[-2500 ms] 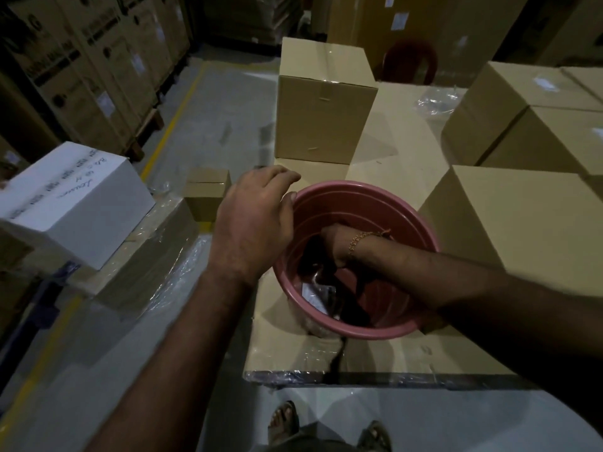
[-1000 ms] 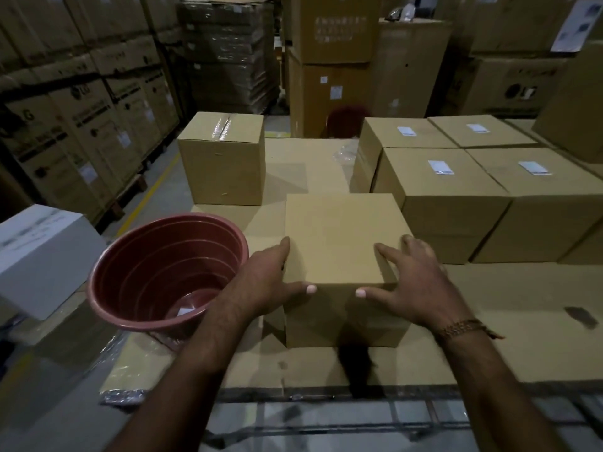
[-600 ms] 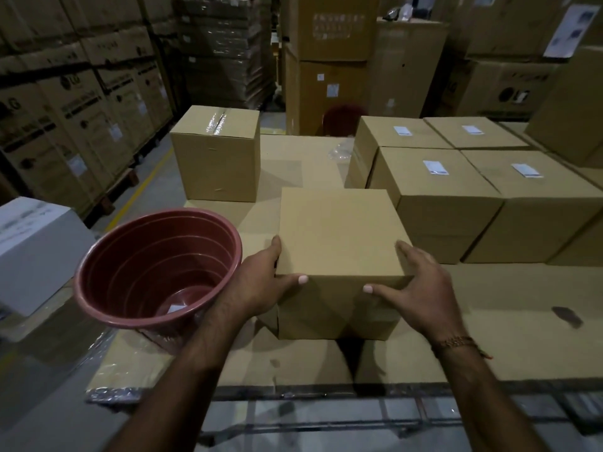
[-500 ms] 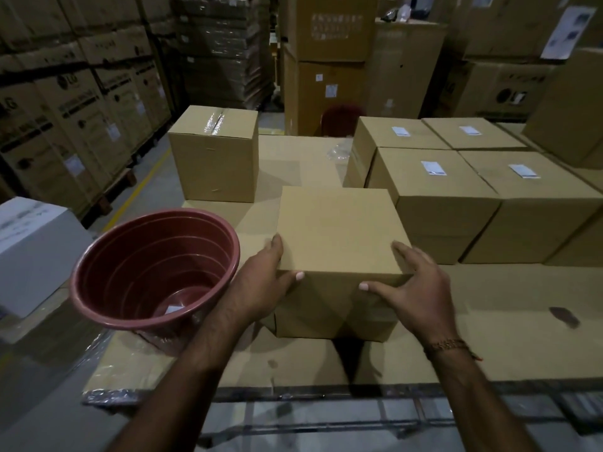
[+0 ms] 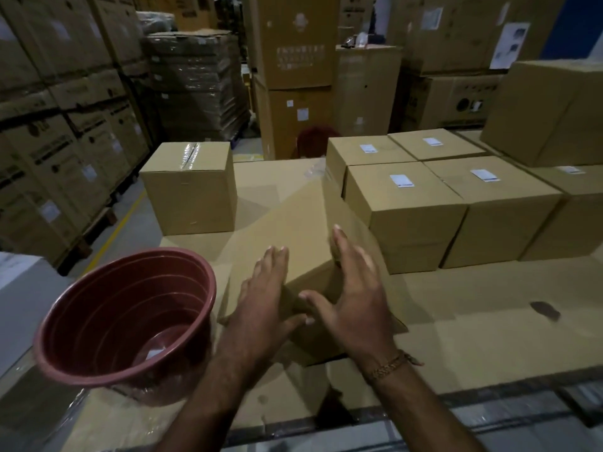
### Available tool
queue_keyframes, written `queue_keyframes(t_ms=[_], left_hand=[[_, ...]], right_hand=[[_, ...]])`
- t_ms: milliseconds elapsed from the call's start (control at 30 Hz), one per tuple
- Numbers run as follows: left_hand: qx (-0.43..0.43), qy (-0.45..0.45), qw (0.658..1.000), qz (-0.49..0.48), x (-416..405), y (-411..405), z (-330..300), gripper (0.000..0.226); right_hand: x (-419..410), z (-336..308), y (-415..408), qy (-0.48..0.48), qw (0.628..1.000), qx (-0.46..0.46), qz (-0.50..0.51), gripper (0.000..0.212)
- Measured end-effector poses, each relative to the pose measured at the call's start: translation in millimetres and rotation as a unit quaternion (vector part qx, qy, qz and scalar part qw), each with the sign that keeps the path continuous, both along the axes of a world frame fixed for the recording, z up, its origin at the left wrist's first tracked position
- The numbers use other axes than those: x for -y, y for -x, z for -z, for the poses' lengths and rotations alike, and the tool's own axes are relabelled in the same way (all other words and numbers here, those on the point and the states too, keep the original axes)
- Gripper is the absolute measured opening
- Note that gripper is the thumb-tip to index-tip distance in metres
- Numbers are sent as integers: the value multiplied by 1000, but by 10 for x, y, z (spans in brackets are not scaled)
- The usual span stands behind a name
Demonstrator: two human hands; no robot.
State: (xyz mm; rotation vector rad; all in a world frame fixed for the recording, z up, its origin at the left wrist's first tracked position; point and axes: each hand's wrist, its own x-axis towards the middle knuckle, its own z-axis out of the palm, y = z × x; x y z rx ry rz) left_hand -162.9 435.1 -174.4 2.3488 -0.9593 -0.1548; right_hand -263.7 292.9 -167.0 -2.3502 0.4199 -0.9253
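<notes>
Step looked like turning the box (image 5: 293, 230); it sat tipped on an edge. Left hand (image 5: 261, 308) and right hand (image 5: 352, 301) pressed flat against it, fingers straight. Next: lower it square.

Plain brown cardboard box (image 5: 293, 230), closed, no label showing. Tilted and turned corner-first toward the viewer, outline blurred. On the flat cardboard sheet (image 5: 473, 305) near its front edge, just right of the red tub (image 5: 114, 314), close before the labelled boxes (image 5: 404, 203).
</notes>
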Motion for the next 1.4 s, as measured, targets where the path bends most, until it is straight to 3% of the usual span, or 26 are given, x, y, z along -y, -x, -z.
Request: queue_keyframes(t_ms=[100,167,267,500,667,933,1133,1300,1400], left_hand=[[29,60,998,-10,9,-8,-74,123],[28,75,997,-9,-11,-30,-101,119],[11,82,996,-21,-28,-20,-113,119],[4,96,995,-28,-33,-26,-145,117],[4,103,995,-17,-7,-78,-162,114],[-11,132,991,-19,7,-320,-208,110],[-47,119,990,-50,38,-436,-305,111],[-62,61,993,-83,14,-549,-418,143],[-46,56,991,-117,-28,-665,-450,135]], right_hand=[[-2,14,8,-53,997,30,-55,111],[59,52,50,-90,995,30,-11,110],[224,152,151,-120,989,-42,82,119],[530,336,256,-148,966,-203,65,129],[605,299,229,-196,972,-126,5,110],[549,362,92,-182,981,-10,69,97],[562,363,-30,-133,987,-10,85,90],[441,342,-131,-83,994,-39,66,72],[416,340,-216,-69,995,-50,56,66]])
